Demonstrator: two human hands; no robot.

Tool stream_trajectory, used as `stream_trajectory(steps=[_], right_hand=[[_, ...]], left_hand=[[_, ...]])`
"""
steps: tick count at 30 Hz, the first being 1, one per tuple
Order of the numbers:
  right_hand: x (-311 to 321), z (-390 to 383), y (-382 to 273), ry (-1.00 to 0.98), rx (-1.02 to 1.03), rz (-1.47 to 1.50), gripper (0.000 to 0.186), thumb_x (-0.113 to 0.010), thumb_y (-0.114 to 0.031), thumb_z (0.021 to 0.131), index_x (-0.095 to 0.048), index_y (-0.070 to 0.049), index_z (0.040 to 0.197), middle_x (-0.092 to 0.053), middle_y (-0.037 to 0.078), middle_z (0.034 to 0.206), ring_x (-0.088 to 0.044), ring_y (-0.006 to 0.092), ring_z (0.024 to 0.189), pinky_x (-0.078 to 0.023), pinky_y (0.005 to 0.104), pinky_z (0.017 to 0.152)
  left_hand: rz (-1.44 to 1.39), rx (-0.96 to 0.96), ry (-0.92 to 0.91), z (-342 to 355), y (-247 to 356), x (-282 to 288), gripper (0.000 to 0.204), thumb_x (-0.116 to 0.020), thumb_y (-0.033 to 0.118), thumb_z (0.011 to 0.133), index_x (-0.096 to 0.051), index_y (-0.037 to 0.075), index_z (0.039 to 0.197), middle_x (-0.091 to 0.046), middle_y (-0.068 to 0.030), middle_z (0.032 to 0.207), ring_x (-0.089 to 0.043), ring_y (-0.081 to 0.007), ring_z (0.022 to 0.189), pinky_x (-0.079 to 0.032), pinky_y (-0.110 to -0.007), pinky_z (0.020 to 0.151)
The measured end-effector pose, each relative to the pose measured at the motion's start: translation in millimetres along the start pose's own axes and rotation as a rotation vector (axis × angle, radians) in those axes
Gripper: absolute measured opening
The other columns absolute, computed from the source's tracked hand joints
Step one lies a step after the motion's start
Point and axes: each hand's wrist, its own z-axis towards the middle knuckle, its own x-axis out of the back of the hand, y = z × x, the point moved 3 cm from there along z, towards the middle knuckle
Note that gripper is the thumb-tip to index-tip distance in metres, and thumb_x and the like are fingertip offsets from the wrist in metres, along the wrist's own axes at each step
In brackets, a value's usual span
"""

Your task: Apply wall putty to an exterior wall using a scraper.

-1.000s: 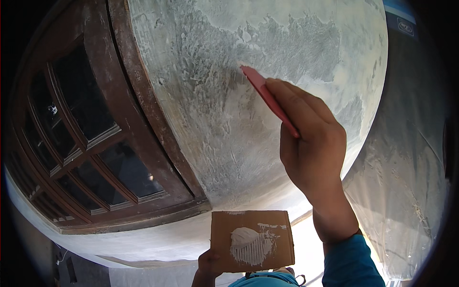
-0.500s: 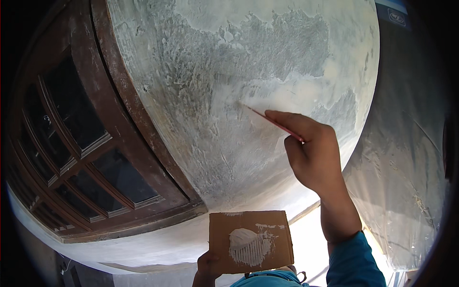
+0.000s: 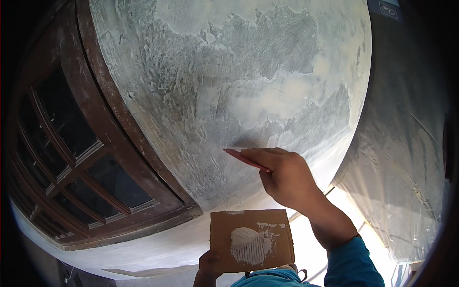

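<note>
My right hand (image 3: 284,172) grips a thin red putty scraper (image 3: 246,160), its tip pointing up and left at the wall. Around it the grey wall (image 3: 186,105) is rough, with smooth whitish filler patches (image 3: 272,98) above the hand. Whether the blade's edge touches the wall, I cannot tell. Low in the view, my left hand (image 3: 209,263) holds a square of brown cardboard (image 3: 279,232) by its left edge. On the cardboard lies a mound of white putty (image 3: 245,237) with ridged marks below it.
A brown wooden window (image 3: 114,184) with glass panes and a worn frame stands to the left of the wall. Dusty plastic sheeting (image 3: 397,158) hangs on the right. Below the wall runs a white band (image 3: 138,253), with bright light to its right.
My right hand and the scraper have moved down and left along the wall. A filler patch they covered now shows. The cardboard and my left hand have hardly moved.
</note>
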Motion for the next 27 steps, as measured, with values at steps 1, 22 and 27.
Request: stream_trajectory(steps=[1, 22, 27], right_hand=[[18.0, 11.9, 1.1, 0.115, -0.006, -0.035, 0.047, -0.052, 0.009, 0.078, -0.068, -0.005, 0.120, -0.071, 0.019, 0.112, -0.070, 0.0348, 0.099, -0.055, 0.0376, 0.087], [36.5, 48.2, -32.3, 0.511, 0.168, -0.230, 0.057, -0.055, 0.014, 0.074, -0.064, -0.006, 0.127, -0.068, 0.016, 0.120, -0.067, 0.0336, 0.107, -0.055, 0.0375, 0.091], [-23.2, 49.6, -7.2, 0.556, 0.293, -0.531, 0.064, -0.060, 0.013, 0.070, -0.059, 0.001, 0.132, -0.062, 0.019, 0.132, -0.062, 0.0340, 0.119, -0.051, 0.0415, 0.102]], left_hand=[[0.044, -0.057, 0.048, -2.8, 0.8, 0.2, 0.068, -0.050, 0.017, 0.076, -0.043, -0.009, 0.140, -0.057, -0.0243, 0.134, -0.059, -0.0385, 0.119, -0.049, -0.049, 0.103], [0.048, -0.084, 0.136, -5.9, -1.3, 18.7, 0.073, -0.050, 0.015, 0.074, -0.042, -0.008, 0.142, -0.055, -0.0242, 0.137, -0.056, -0.0395, 0.124, -0.045, -0.049, 0.107], [0.026, -0.093, 0.139, -17.8, -1.8, 52.5, 0.074, -0.050, 0.015, 0.073, -0.041, -0.008, 0.143, -0.053, -0.0245, 0.138, -0.055, -0.0398, 0.125, -0.044, -0.049, 0.108]])
